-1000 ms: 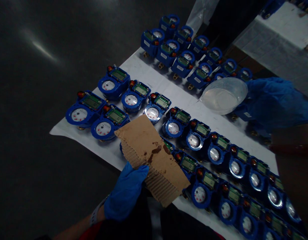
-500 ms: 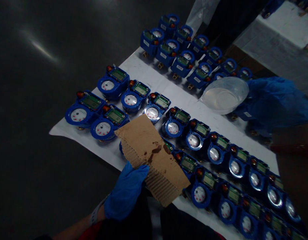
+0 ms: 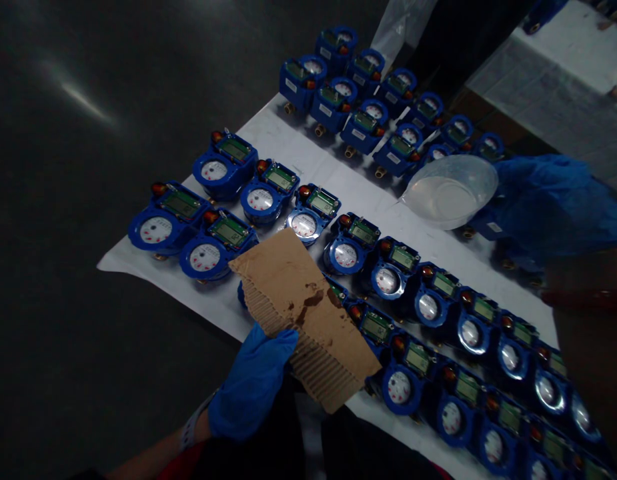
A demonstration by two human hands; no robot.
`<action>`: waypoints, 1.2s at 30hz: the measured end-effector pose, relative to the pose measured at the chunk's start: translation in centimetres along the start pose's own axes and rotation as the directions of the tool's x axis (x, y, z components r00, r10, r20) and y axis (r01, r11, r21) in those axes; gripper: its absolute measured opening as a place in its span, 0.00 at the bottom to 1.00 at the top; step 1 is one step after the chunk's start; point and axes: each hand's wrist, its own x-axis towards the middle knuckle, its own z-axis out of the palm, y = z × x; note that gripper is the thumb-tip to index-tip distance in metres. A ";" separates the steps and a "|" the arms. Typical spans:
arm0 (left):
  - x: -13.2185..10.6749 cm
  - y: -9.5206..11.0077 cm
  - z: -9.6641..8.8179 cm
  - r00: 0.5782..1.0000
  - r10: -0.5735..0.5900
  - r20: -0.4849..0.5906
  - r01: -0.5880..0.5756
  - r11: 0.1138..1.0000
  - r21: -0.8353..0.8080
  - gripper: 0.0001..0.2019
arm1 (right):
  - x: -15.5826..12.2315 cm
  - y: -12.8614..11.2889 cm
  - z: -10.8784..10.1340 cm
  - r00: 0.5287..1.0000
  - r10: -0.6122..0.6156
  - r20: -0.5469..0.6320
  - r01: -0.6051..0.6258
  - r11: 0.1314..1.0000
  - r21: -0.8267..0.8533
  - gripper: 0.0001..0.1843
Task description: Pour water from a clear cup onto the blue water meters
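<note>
In a blue glove, my left hand (image 3: pixel 252 385) is closed on the lower edge of a piece of torn corrugated cardboard (image 3: pixel 283 273). Dark wet stains mark the cardboard's middle, and it covers parts of several water meters beneath it. At the right, my right hand (image 3: pixel 553 200), also gloved in blue, grips a clear plastic measuring jug (image 3: pixel 445 193) tilted with its spout toward the left. Cloudy liquid seems to lie inside the jug. Blue water meters with white dials and green circuit boards, such as this water meter (image 3: pixel 205 259), stand in rows around both hands.
White sheeting covers the table (image 3: pixel 268 127). Another group of blue meters (image 3: pixel 358 130) stands along its far side. Beyond is a second white-covered surface (image 3: pixel 563 57), and dark floor (image 3: pixel 88 200) lies to the left. A clear plastic bag (image 3: pixel 401 30) hangs at the top.
The view has shifted very slightly. Both hands, the cardboard and the tilted jug stay almost where they were.
</note>
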 end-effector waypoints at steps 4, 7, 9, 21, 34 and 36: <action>-0.1 0.0 0.2 1.000 0.005 -0.013 -0.005 0.999 -0.032 0.26 | -0.1 -0.4 -0.5 0.994 0.074 0.085 -0.067 0.994 -0.081 0.15; -0.2 0.0 0.2 1.000 0.014 -0.011 -0.015 0.999 -0.037 0.25 | -0.1 -0.3 -0.5 0.997 0.041 0.072 -0.033 0.994 -0.102 0.15; -0.2 0.0 0.2 1.000 0.014 -0.008 -0.015 0.999 -0.030 0.24 | -0.2 -0.2 -0.5 0.998 0.028 0.063 -0.022 0.996 -0.089 0.14; -0.5 0.8 1.2 1.000 -0.013 0.007 0.013 0.999 -0.049 0.27 | -0.6 -0.7 -0.8 0.984 0.095 0.152 -0.080 0.992 -0.101 0.18; -0.8 0.7 1.2 0.999 0.027 0.028 -0.025 0.998 -0.054 0.23 | -1.0 0.0 -0.8 0.988 0.098 0.119 -0.098 0.995 -0.002 0.17; -0.8 0.8 1.2 0.999 0.035 0.029 -0.034 0.998 -0.046 0.22 | -1.1 0.3 -0.5 0.992 0.076 0.097 -0.076 0.997 -0.004 0.18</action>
